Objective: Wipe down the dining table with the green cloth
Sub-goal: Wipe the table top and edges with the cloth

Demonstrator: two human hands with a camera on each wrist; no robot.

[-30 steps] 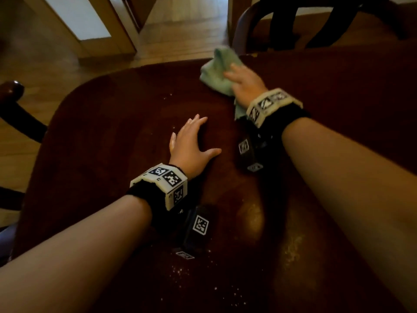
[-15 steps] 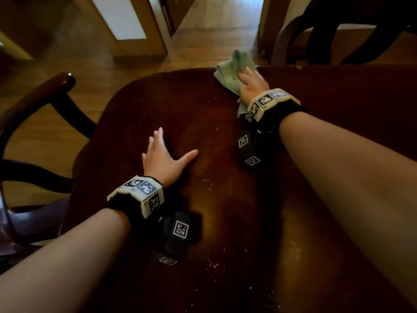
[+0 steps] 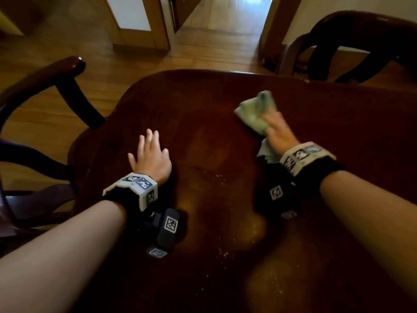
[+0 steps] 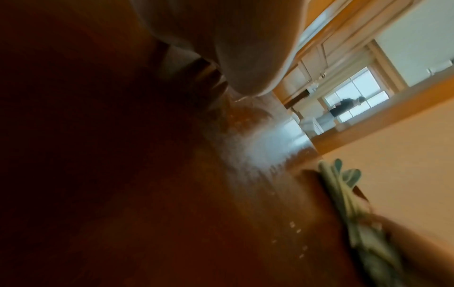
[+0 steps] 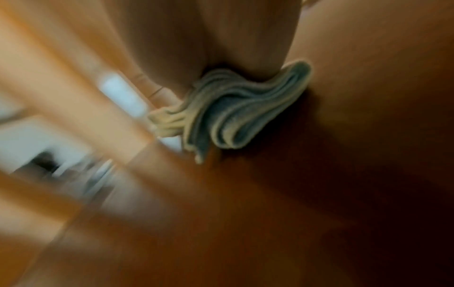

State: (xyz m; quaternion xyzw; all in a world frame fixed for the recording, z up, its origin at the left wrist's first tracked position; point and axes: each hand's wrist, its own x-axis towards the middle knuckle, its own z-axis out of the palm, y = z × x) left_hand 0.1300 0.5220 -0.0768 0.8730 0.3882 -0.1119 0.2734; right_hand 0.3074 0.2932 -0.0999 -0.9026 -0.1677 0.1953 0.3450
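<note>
The dark, glossy wooden dining table point(image 3: 209, 123) fills the head view. A crumpled green cloth point(image 3: 253, 110) lies on its far right part, a short way in from the far edge. My right hand point(image 3: 276, 132) presses down on the cloth with fingers laid fairly straight over it, and the cloth's tail trails under the wrist. The right wrist view shows folds of the cloth point(image 5: 236, 110) bunched beneath the hand, blurred by motion. My left hand point(image 3: 150, 154) lies flat on the table's left part, fingers spread, holding nothing. The cloth point(image 4: 349, 203) also shows in the left wrist view.
Pale crumbs point(image 3: 222, 251) are scattered on the table near me. A dark wooden chair point(image 3: 45, 80) stands at the table's left side and another chair point(image 3: 349, 41) at the far right. Beyond the far edge lies wooden floor point(image 3: 203, 48) and a doorway.
My right hand has dragged the cloth back from the table's far edge toward me and rightward. The left hand stays flat on the table.
</note>
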